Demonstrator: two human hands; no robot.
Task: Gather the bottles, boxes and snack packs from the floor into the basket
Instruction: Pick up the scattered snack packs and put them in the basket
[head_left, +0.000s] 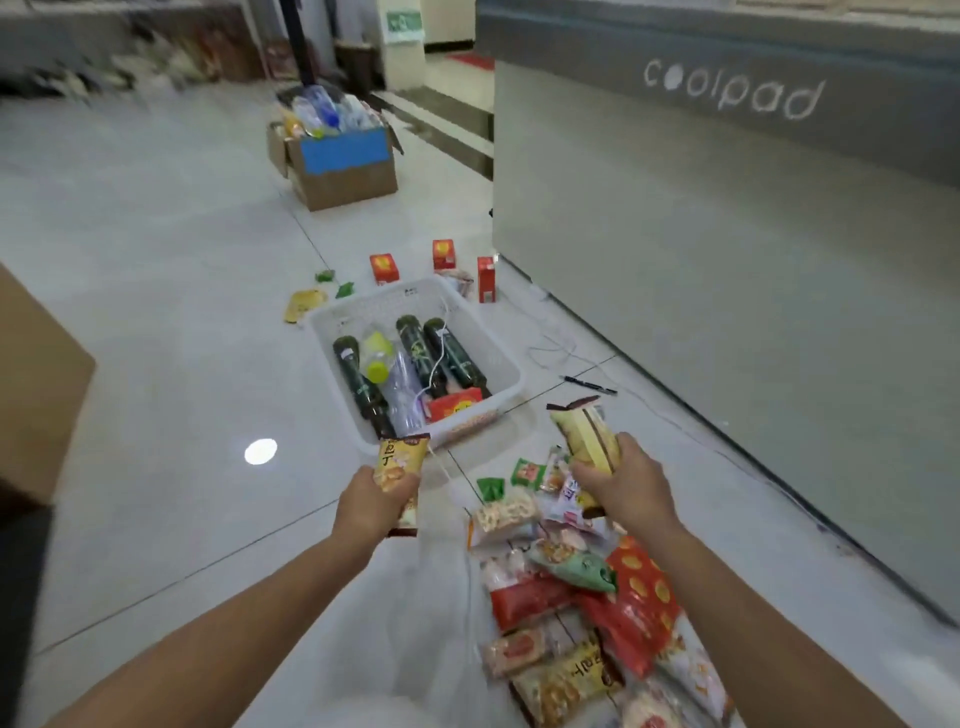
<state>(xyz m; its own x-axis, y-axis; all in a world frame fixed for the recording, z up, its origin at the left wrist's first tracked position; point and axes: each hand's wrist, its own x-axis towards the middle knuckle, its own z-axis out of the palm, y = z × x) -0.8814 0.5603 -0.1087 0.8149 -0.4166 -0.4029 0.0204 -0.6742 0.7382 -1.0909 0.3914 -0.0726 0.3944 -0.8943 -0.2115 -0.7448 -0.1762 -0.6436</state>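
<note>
Left hand (375, 499) closed around an orange snack pack (399, 467), just short of the white basket's (488, 338) near rim. Right hand (626, 486) gripping a yellow snack pack (584, 434), beside that rim's right corner. More packs heaped on the floor (171, 291) below; bare tiles to the left.

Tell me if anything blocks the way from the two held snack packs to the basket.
Nothing visible does. The left hand grips an orange snack pack just short of the white basket and its near rim; the right hand grips a yellow pack beside its near corner. Bare floor lies between.
</note>
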